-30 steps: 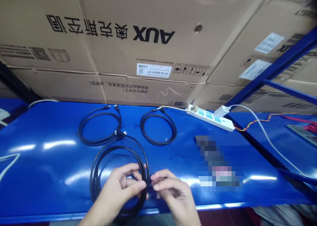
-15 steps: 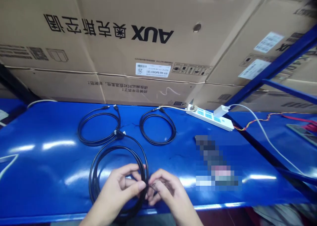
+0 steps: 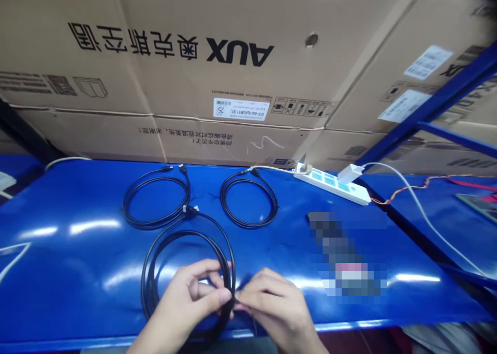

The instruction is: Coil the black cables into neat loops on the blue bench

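Note:
Near the front of the blue tabletop, a large coil of black cable (image 3: pixel 145 286) stands partly over the edge, its connectors (image 3: pixel 190 210) crossing at the top. My left hand (image 3: pixel 198 294) is closed round the coil's right side, thumb in front and fingers through the loop. Against that same side, my right hand (image 3: pixel 272 302) pinches a thin dark tie, mostly hidden by the fingertips. Behind lie two smaller coils: a black cable (image 3: pixel 155 223) at the left and another black cable (image 3: pixel 248 223) to its right, both flat on the table.
A white power strip (image 3: pixel 334 186) with a white plug adapter (image 3: pixel 350 174) lies at the back right. A pixelated dark object (image 3: pixel 341 255) rests on the right. Large cardboard boxes (image 3: pixel 174 90) form the back wall. A blue metal post (image 3: pixel 411 108) slants up at the right.
My right hand's fingers have drawn together into a tighter pinch beside the coil, turning palm-down. My left hand keeps its hold. The view has shifted slightly.

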`<state>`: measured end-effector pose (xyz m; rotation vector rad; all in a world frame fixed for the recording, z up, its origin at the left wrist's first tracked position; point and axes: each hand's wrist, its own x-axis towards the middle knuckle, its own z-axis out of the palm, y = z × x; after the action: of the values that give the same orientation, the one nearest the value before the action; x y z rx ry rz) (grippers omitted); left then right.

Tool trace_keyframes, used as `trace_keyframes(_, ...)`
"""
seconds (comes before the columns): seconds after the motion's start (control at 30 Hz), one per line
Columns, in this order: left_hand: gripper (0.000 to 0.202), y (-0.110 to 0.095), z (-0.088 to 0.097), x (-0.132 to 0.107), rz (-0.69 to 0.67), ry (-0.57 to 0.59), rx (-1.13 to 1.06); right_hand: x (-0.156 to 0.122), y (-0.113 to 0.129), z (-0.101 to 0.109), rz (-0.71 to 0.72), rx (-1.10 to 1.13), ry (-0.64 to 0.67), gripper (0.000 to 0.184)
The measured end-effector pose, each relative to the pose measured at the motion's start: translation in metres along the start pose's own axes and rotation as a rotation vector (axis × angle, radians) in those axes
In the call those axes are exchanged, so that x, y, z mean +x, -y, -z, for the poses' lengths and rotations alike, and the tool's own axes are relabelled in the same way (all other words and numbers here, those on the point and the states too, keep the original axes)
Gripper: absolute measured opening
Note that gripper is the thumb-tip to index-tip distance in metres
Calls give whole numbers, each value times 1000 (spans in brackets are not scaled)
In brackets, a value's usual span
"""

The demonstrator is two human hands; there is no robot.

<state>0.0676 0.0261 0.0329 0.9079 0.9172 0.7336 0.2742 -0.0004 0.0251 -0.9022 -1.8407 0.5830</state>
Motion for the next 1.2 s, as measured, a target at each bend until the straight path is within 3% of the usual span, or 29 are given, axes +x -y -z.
trace_keyframes(0.1,47,0,0,-1,7,-13,-19,4,0,7,141,-177,27,17)
trace_keyframes(0.23,50,4,2,0,6,-24,-15,5,3,5,96,-198,7,11)
trace_keyframes(0.47,47,1,0,0,1,-39,-11,-15,6,-14,-554,201,-48,26)
trace_keyframes(0.87,49,-3,-3,-2,-5,-43,2,1,27,-27,-879,506,-410,43)
trace_keyframes(0.93,47,-4,-2,-3,-12,-34,-1,-1,25,-27,-880,517,-415,49)
trace_keyframes(1.0,44,-3,-1,-2,-21,-30,-8,-4,21,-27,-845,507,-379,45)
trace_keyframes(1.2,44,3,1,1,-36,-39,-28,-11,2,-27,-487,480,-290,19)
